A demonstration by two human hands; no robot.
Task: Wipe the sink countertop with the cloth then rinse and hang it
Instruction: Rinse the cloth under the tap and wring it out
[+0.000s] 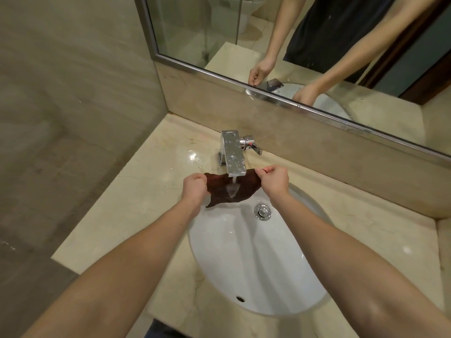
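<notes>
Head view: brown cloth (229, 189) held spread between both hands above the back of the white sink (256, 259). Left hand (195, 189) closed on its left edge; right hand (274, 180) pinching its right corner. Water running from the chrome tap (233, 154) strikes the cloth's centre. Beige stone countertop (136, 191) surrounds the sink. Drain (263, 211) sits just beside the cloth.

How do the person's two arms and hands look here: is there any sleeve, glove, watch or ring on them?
Both forearms are bare up to the bottom edge of the picture; no sleeve shows on them. The left hand and the right hand wear no gloves. No watch, bracelet or ring can be seen. In the mirror the person's dark top appears, and the arms there are bare too.
</notes>
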